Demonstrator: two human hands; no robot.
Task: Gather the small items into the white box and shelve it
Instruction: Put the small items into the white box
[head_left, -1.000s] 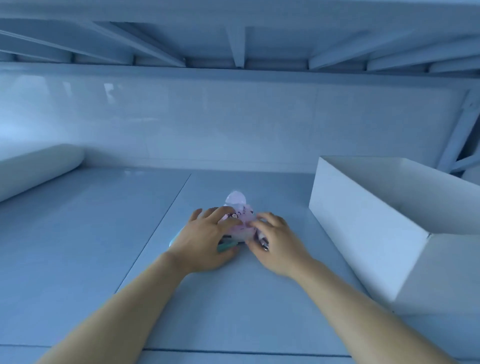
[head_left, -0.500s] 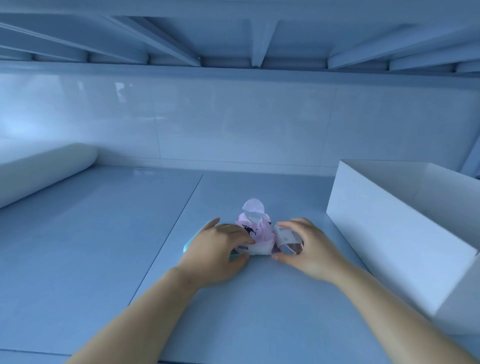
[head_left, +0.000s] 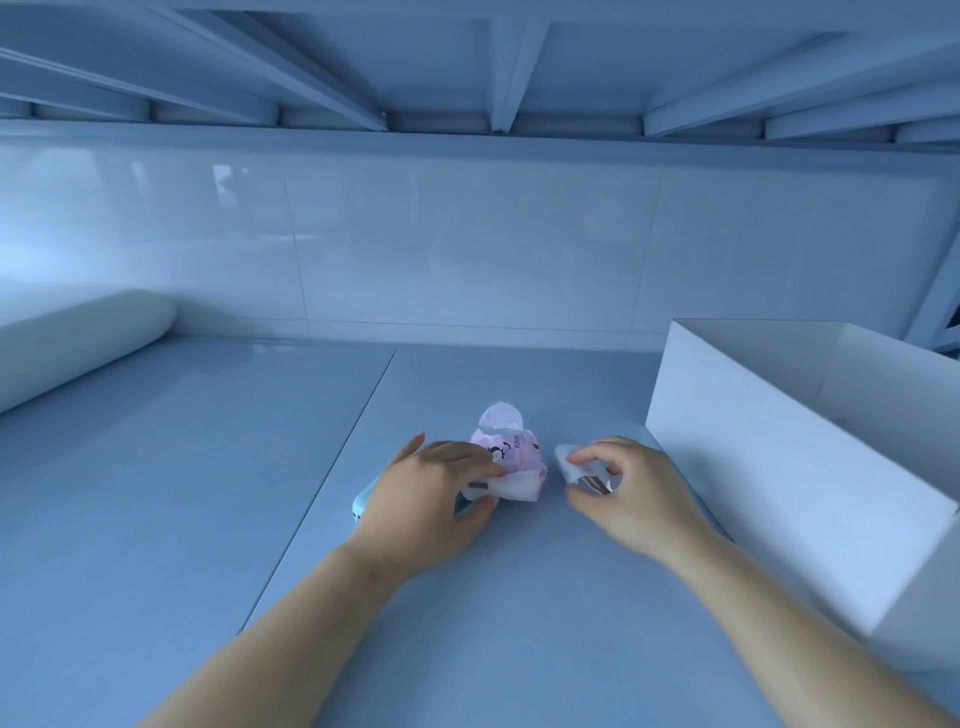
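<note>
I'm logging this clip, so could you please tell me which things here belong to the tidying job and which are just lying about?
Job:
pink packet
white pad
small white item
teal item
white box

Lying about:
white roll

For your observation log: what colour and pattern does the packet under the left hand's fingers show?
Pale pink packet with small dark printed figures, seen in the head view.
</note>
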